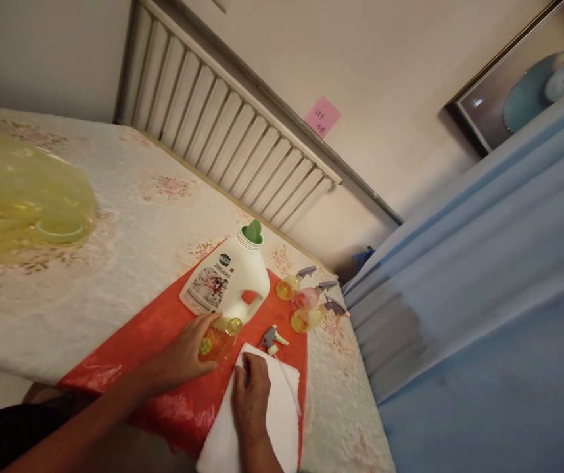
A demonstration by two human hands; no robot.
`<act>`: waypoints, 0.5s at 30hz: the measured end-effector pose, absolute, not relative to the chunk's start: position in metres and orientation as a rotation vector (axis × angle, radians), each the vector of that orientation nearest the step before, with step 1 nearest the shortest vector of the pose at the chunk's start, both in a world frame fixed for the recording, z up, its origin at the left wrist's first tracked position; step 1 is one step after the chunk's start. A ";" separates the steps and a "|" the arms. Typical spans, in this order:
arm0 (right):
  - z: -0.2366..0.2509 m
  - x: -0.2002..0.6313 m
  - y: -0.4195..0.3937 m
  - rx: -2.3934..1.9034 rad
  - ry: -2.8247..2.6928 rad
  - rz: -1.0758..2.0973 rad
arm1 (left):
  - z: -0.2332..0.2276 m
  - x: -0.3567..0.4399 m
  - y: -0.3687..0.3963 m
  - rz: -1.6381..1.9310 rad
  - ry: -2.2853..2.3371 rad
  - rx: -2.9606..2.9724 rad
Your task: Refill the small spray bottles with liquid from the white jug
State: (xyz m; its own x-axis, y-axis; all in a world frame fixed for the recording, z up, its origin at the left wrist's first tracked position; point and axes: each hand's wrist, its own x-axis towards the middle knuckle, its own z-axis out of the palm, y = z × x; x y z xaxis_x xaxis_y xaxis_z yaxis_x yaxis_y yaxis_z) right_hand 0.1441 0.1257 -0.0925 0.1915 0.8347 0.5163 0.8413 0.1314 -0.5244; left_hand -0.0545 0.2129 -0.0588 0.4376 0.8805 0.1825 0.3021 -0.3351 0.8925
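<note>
My left hand [190,355] is wrapped round a small clear bottle [223,338] with yellow-orange tint; its open neck has no sprayer on it. My right hand [253,387] rests on a folded white cloth [279,407], its fingers curled in; whatever they may hold is hidden. Just beyond the cloth lies a loose grey and pale-yellow trigger sprayer [272,339], with a thin tube trailing over the cloth. Behind the bottle stands a large white jug [233,279] with a picture label, a handle and a green piece in its mouth.
Three small spray bottles [305,300] with grey triggers stand right of the jug. A red plastic sheet [158,322] covers part of the floral tablecloth [129,190]. A yellow translucent bag [25,197] lies left. A radiator [223,112] and blue curtain [459,295] border the table.
</note>
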 end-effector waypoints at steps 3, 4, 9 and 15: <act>-0.092 0.144 0.124 -1.656 -1.608 -0.012 | -0.058 -0.053 0.212 0.899 1.007 1.848; -0.092 0.143 0.124 -1.654 -1.609 -0.012 | -0.058 -0.053 0.212 0.918 1.009 1.844; -0.090 0.142 0.122 -1.663 -1.611 -0.018 | -0.057 -0.052 0.212 0.980 1.050 1.813; -0.090 0.142 0.124 -1.676 -1.604 -0.022 | -0.055 -0.053 0.213 0.942 1.020 1.845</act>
